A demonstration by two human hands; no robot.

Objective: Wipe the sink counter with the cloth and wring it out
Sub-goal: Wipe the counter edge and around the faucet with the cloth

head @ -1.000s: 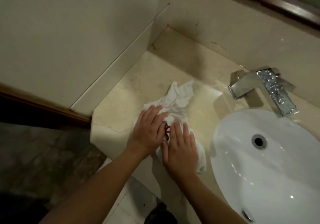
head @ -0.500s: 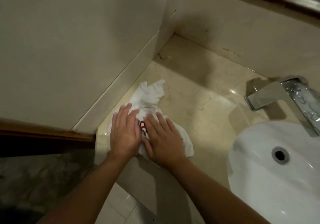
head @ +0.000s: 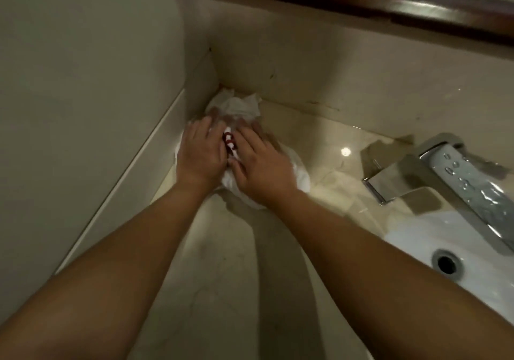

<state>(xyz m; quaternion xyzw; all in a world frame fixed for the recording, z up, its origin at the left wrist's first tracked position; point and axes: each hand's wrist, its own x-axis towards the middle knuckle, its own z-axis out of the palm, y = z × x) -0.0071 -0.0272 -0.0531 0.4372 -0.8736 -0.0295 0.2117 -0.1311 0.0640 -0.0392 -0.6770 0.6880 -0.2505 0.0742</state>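
Left hand (head: 199, 155) and right hand (head: 261, 169) side by side, flat, palms pressing cloth (head: 236, 106) onto bench (head: 222, 276); tap (head: 456, 176) well right.

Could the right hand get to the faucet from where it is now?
Probably yes. The right hand lies flat on the cloth, and only bare counter separates it from the faucet.

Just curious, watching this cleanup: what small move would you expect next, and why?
Probably drag the cloth back out of the corner along the back wall toward the faucet. Both the left hand and right hand press it flat there, so it cannot go further in.
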